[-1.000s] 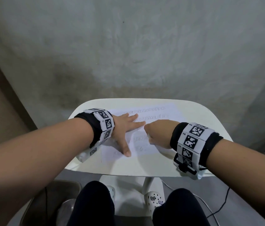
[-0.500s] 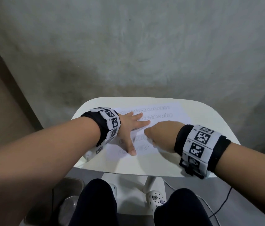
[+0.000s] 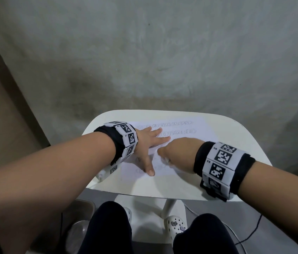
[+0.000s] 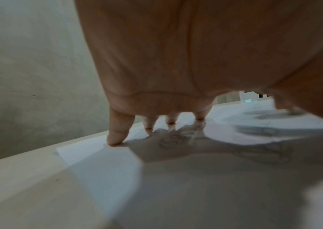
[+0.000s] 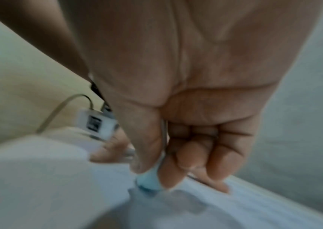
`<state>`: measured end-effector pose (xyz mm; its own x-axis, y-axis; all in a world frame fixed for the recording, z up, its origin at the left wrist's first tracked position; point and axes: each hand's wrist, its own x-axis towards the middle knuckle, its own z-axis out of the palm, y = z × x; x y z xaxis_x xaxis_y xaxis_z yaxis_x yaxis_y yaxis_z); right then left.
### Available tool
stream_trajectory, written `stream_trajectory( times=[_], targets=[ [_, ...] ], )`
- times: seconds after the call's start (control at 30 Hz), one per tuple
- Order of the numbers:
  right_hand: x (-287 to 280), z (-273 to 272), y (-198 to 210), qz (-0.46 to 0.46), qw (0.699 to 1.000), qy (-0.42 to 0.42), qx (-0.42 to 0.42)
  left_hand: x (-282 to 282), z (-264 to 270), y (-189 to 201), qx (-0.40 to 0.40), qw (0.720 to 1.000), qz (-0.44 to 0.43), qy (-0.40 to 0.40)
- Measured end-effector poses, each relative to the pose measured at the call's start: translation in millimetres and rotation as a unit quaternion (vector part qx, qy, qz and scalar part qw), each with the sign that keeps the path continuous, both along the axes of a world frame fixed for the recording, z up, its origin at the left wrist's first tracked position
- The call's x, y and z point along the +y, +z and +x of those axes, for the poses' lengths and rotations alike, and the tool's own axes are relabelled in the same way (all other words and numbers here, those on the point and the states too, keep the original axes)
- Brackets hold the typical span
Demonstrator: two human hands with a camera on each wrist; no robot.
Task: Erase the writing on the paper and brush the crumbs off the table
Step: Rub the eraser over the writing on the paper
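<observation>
paper (image 3: pixel 195 142): 2 loop rows at 12 o'clock unerased, nearer rows faint. l hand (image 3: pixel 149 143) flat, pinning sheet; r hand (image 3: pixel 179 153) pinches eraser (image 5: pixel 149 181), rubbing. crumbs not seen; brushing left.

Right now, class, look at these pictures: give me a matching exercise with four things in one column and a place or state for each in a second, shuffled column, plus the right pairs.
Things
1. left hand
2. right hand
3. eraser
4. paper

Places or states
A. lies flat on the white table
B. pinched at the fingertips, its tip on the sheet
C. fingers spread, pressing the sheet down
D. fingers curled in a grip

Pairs: 1-C, 2-D, 3-B, 4-A
</observation>
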<state>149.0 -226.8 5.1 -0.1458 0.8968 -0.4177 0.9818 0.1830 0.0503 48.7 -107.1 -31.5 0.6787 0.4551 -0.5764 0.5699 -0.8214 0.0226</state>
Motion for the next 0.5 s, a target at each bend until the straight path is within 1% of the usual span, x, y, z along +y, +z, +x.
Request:
stream_trajectory(
  times=[0.07,0.1,0.2,0.23,0.27,0.33,0.4,0.43,0.5],
  targets=[
    [-2,-5,-3,-0.024,0.999,0.034,0.019,-2,1,0,0.012,1.0,0.018,-0.003],
    [-2,-6,-1,-0.026,0.999,0.034,0.022,-2,2,0,0.01,1.0,0.018,-0.004],
    [1,-2,8,0.003,1.0,-0.015,-0.006,-1,1,1,-0.005,1.0,-0.002,-0.001],
    [1,-4,9,0.001,1.0,-0.005,-0.007,-2,1,2,-0.005,1.0,0.001,-0.001],
    [0,-9,9,-0.017,1.0,0.015,-0.002,-3,1,1,0.0,1.0,0.009,-0.002],
    [0,-17,6,-0.064,0.997,0.035,-0.028,-4,2,0,0.008,1.0,0.018,-0.007],
    [8,-15,5,-0.051,0.997,0.002,-0.059,-2,1,0,-0.006,1.0,0.005,-0.007],
    [11,-13,4,-0.031,0.998,-0.021,-0.059,-1,0,0,-0.011,1.0,0.001,-0.004],
    [10,-15,1,-0.043,0.998,-0.03,-0.037,-1,-1,-1,-0.008,1.0,0.007,-0.002]
  ],
)
